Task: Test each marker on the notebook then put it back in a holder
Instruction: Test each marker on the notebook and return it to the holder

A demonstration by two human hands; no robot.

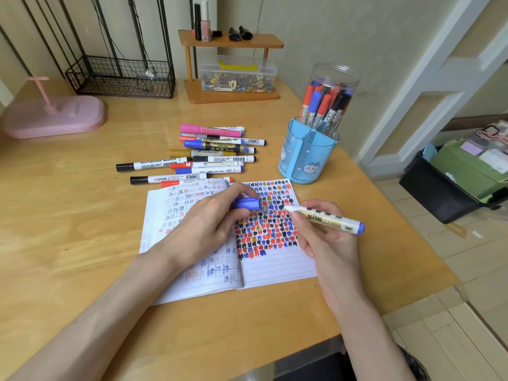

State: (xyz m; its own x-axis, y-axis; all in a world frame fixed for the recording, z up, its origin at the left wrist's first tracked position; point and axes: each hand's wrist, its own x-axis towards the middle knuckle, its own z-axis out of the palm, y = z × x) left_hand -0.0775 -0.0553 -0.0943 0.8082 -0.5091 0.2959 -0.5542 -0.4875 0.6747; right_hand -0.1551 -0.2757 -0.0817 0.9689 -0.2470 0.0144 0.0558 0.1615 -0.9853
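Pale wooden tabletop [82,215] in a beige-walled room corner. An open lined paper notebook [275,268] lies on it, the right page dense with red, blue and black test marks. Over the notebook, the left grip [209,224] curls round a blue plastic cap [246,204]; the right grip [327,237] pinches an uncapped white-barrelled marker with a blue end [327,218], tip over the right page. Behind the notebook lie loose assorted markers [209,152]; behind and right of it stands a light-blue divided plastic holder [308,155].
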